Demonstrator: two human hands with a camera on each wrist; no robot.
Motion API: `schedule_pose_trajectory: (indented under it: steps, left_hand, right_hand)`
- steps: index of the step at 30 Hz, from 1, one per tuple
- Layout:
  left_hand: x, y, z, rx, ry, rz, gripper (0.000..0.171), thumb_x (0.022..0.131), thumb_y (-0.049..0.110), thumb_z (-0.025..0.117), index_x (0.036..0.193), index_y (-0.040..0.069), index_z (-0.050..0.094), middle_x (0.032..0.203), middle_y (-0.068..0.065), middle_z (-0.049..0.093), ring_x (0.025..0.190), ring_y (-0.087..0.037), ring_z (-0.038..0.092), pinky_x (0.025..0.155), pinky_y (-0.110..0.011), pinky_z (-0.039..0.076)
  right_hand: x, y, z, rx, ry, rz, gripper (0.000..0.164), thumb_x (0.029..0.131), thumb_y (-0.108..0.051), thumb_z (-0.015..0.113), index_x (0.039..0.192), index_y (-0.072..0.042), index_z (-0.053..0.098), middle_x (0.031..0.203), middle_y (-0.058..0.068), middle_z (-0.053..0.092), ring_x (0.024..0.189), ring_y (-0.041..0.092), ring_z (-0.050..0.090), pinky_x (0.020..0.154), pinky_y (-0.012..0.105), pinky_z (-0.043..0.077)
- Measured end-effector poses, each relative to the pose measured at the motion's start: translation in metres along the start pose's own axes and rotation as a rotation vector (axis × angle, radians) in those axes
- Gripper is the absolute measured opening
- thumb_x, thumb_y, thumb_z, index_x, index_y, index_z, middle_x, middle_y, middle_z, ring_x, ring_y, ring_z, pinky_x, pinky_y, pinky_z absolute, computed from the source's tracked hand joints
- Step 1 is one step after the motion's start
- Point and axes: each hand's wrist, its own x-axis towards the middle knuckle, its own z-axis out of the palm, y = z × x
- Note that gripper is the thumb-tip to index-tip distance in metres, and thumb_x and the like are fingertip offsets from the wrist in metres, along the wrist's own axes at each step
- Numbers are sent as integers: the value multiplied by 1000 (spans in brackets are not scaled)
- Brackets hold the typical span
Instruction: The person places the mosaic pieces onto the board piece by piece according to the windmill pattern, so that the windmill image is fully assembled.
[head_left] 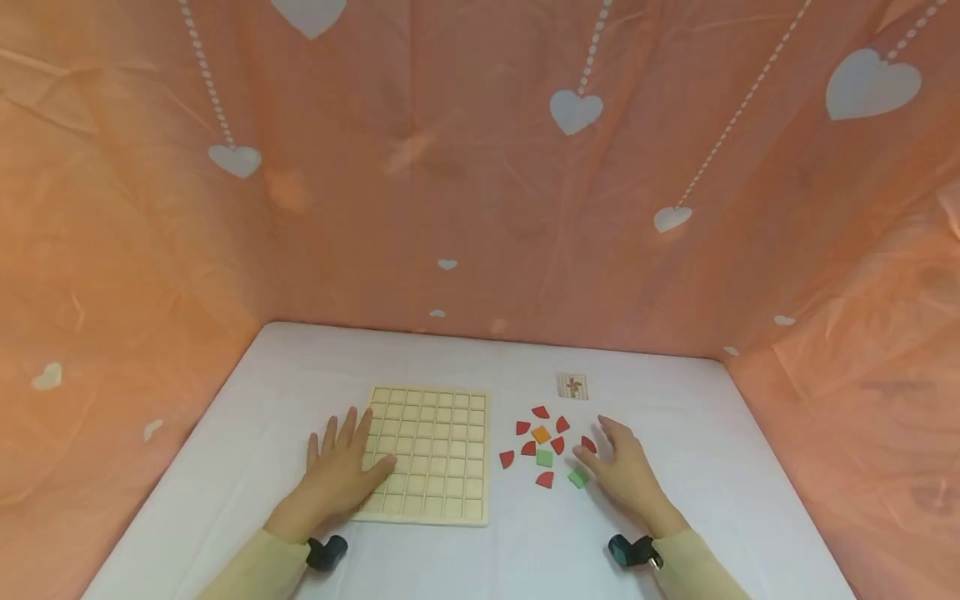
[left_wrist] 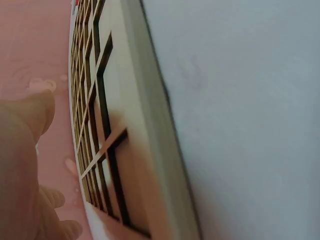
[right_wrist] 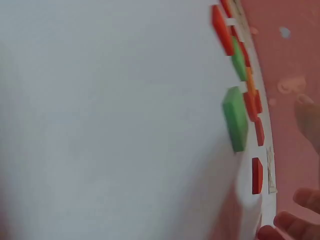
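Observation:
A pale wooden grid board (head_left: 441,450) lies flat on the white table. My left hand (head_left: 336,473) is over its left edge, fingers spread and thumb reaching across the squares; whether it presses on the wood I cannot tell. To the board's right, several red quarter-circle pieces (head_left: 545,480) lie scattered around an orange square (head_left: 541,434) and a green square (head_left: 544,458). My right hand (head_left: 628,473) hovers at the right side of this group with nothing in its grasp. Its thumb is near another green square (head_left: 578,477) and a red piece (head_left: 588,444). In the right wrist view that green square (right_wrist: 236,120) stands out closest.
A small patterned card (head_left: 573,386) with a brown pinwheel-like figure lies behind the pieces. Orange cloth (head_left: 480,183) printed with white hearts encloses the table (head_left: 540,550) at the back and both sides. Each wrist wears a dark camera (head_left: 327,552).

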Motion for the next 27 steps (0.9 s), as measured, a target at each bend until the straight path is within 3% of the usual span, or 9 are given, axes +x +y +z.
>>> schedule_pose_trajectory:
  steps: [5, 9, 14, 27]
  left_hand:
    - [7, -2, 1, -71, -92, -11, 92, 94, 61, 46, 154, 0, 9, 155, -32, -1, 138, -56, -11, 102, -69, -15]
    - [12, -8, 2, -116, -134, -5, 91, 95, 58, 48, 154, 0, 10, 156, -30, -5, 139, -51, -16, 104, -62, -21]
    - [15, -16, 3, -154, -205, -8, 93, 94, 54, 52, 154, 2, 4, 157, -27, -13, 140, -44, -23, 104, -56, -26]
    - [16, -18, 6, -134, -192, -8, 95, 92, 54, 56, 155, 3, 5, 157, -26, -11, 140, -44, -22, 105, -58, -21]
  right_hand:
    - [6, 6, 4, 158, -3, 56, 85, 79, -63, 67, 138, -7, 45, 137, 18, 40, 124, 33, 43, 104, 54, 36]
    - [12, 11, 11, 161, 10, 63, 74, 77, -61, 71, 124, -7, 55, 128, 15, 46, 118, 31, 44, 103, 53, 37]
    - [14, 12, 15, 157, 23, 81, 61, 81, -54, 72, 117, -8, 57, 123, 14, 48, 116, 30, 44, 103, 53, 37]
    - [13, 9, 14, 137, 52, 73, 35, 90, -33, 70, 111, -6, 61, 117, 15, 51, 113, 32, 46, 100, 53, 39]
